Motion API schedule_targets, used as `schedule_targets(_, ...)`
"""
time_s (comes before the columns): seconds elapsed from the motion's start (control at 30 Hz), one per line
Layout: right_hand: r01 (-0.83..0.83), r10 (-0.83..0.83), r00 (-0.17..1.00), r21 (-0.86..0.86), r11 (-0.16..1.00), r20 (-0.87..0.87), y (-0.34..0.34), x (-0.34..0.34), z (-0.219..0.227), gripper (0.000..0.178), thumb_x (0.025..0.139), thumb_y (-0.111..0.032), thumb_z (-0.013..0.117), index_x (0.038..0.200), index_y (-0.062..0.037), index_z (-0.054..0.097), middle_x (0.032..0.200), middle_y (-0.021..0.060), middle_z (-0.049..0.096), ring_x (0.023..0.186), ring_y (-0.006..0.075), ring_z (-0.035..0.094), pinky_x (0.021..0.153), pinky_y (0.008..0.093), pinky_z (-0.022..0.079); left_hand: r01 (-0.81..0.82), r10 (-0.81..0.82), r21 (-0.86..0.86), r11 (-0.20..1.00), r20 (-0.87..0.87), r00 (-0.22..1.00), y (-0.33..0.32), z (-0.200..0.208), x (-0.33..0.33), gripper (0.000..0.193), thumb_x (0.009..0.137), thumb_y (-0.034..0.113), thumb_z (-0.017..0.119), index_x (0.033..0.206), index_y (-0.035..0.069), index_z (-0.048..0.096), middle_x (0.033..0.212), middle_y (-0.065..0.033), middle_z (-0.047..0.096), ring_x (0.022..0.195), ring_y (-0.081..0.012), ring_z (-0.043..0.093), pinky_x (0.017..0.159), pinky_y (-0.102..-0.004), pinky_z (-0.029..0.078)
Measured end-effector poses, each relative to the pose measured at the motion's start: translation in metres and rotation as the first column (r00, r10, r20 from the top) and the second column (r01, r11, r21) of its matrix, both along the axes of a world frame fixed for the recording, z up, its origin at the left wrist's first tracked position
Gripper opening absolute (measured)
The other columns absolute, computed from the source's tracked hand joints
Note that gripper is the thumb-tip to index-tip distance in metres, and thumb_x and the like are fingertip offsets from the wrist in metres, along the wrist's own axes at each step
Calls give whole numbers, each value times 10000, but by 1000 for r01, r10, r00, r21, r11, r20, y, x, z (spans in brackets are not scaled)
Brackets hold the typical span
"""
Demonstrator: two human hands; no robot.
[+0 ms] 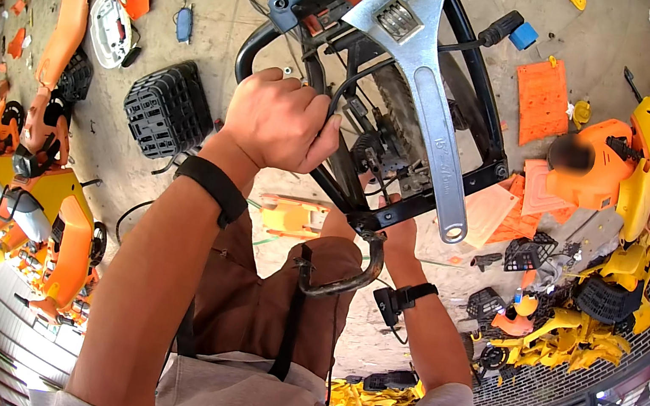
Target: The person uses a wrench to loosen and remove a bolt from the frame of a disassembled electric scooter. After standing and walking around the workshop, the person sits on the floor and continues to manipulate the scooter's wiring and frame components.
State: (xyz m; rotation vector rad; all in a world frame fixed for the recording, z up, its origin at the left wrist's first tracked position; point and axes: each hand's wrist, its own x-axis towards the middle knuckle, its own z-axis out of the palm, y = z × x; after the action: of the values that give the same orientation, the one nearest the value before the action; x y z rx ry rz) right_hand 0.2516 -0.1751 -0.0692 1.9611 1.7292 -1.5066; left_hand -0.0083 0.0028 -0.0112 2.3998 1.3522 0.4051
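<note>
A black tubular frame (477,65) of a bike or scooter stands in front of me, with a tyre (398,99) and cables inside it. My left hand (282,123) is closed around one of its tubes on the left side. A large silver adjustable wrench (436,105) lies slantwise over the frame, jaw end up, handle toward my right; neither hand touches it. Low at the frame's near end, my right hand (400,231) reaches in behind a black crossbar (415,205). Its fingers are mostly hidden there. A bent metal tube (342,283) sticks out toward my knees.
On the concrete floor at left are a black basket (169,108), a white shell part (112,28) and orange panels (70,23). Flat orange pieces (541,102) and a yellow-orange scooter body (606,168) are at right, with a yellow parts heap (569,338) nearer.
</note>
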Motion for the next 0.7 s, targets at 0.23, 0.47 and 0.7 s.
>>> schedule_targets(0.23, -122, 133, 989, -156, 980, 60, 17, 2, 40, 198, 850, -125, 523, 986, 18, 509, 643, 233, 594, 620, 419, 595, 568, 505, 475, 15, -15, -8, 1000, -12, 1000, -1, -1, 0, 223, 687, 152, 607, 541, 100, 446, 500, -40, 458, 440, -222, 463, 453, -329, 352)
schedule_targets(0.47, -283, 293, 950, -105, 953, 105, 59, -1, 83, 171, 890, -115, 493, 934, 50, 499, 557, 220, 560, 541, 398, 588, 497, 466, 460, 22, -22, -10, 1000, -22, 1000, 0, 0, 0, 229, 690, 152, 606, 538, 104, 442, 491, -38, 447, 438, -221, 460, 450, -332, 347)
schedule_targets(0.7, -323, 335, 939, -138, 936, 74, 64, 1, 97, 173, 899, -127, 492, 965, 33, 503, 551, 205, 557, 544, 386, 589, 505, 470, 451, 12, -12, -8, 1000, -5, 1000, 1, -1, 1, 232, 689, 157, 606, 536, 103, 439, 498, -39, 453, 437, -220, 458, 448, -329, 348)
